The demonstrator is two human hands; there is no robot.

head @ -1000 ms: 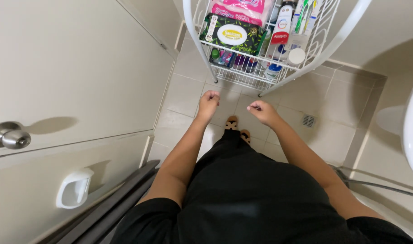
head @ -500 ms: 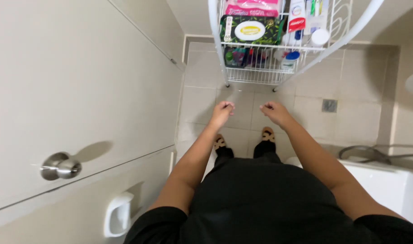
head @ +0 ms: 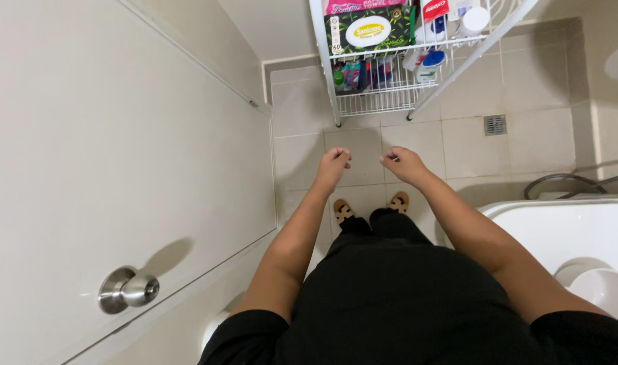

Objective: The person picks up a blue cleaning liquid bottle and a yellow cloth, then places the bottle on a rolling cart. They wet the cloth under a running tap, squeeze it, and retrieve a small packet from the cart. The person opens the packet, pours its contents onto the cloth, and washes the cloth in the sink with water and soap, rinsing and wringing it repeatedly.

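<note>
From up here I see my left hand [head: 334, 164] and right hand [head: 401, 163] held out side by side above the tiled floor [head: 457, 142], apart from each other, both curled into loose fists. Each grip is narrow, fingers folded in; whether anything small sits inside either one I cannot tell, since the palms face away from me.

Ahead of the hands, and well clear of them, stands one white wire rack [head: 373, 101]; its top is cut off by the frame edge. On its upper shelf I make out one green tissue box [head: 370, 30] and a few bottles and tubes, too crowded to count. The lower basket holds a jumble I cannot sort.

Two sandalled feet [head: 344, 211] peek past my black clothing, mostly hidden. One door with one round metal knob [head: 128, 290] fills the left. One floor drain [head: 495, 124] lies to the right, and a white fixture [head: 559, 230] is cropped at the corner.
</note>
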